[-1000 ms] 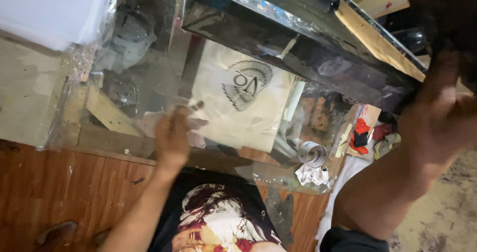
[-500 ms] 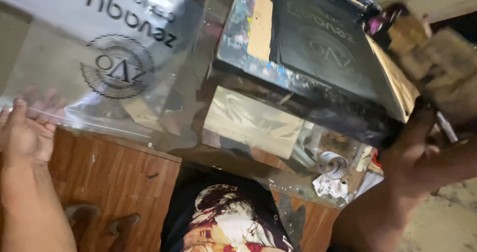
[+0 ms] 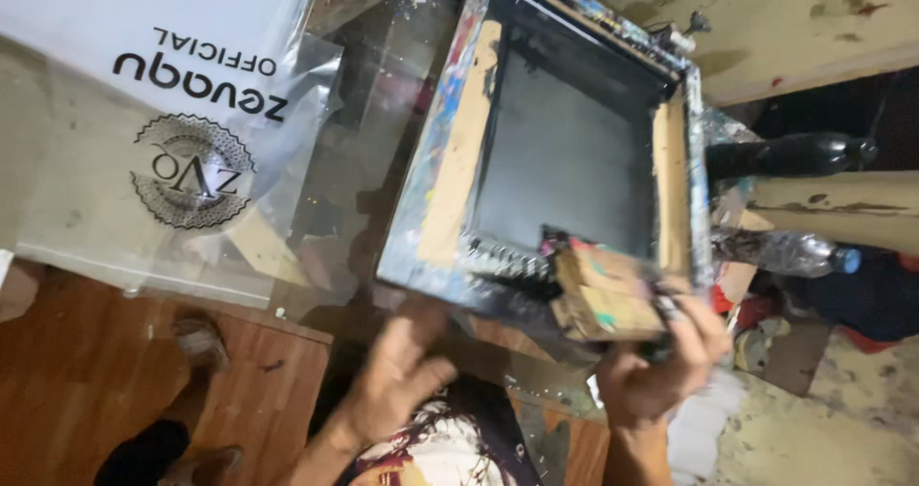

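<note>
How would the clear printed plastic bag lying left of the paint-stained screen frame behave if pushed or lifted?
The clear printed plastic bag looks thin and wrinkled, so it would probably flop and sag when lifted. Its glossy film on the glass-like tabletop would likely slide easily. It seems light; neither the left hand nor the right hand touches it.

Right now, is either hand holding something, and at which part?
The right hand grips the paint-stained wooden squeegee block at its near end; the left hand holds nothing.

Left hand (image 3: 397, 371) hovers with fingers spread; right hand (image 3: 661, 371) is raised, fingers curled in a grip
</note>
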